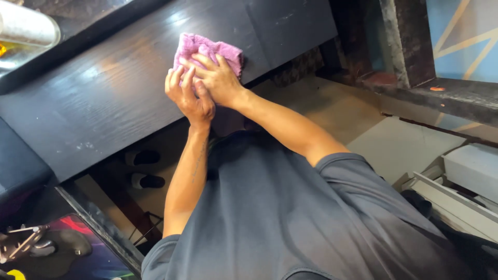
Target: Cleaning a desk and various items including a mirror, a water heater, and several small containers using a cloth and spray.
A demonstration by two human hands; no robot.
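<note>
A crumpled pink cloth (212, 50) lies on a black wood-grain tabletop (104, 98), near its front edge. My right hand (220, 79) lies flat on the cloth with fingers spread, pressing it to the surface. My left hand (188, 97) sits just beside it and partly under it, with its fingertips on the cloth's near edge. Both forearms reach out from my dark grey shirt (290, 218), which fills the lower part of the view.
A shiny cylinder (26, 25) stands at the table's far left. Two dark slippers (145, 168) lie on the floor under the table. White boxes (469, 173) are stacked at the right, and a colourful mat (78, 249) with small tools lies at bottom left.
</note>
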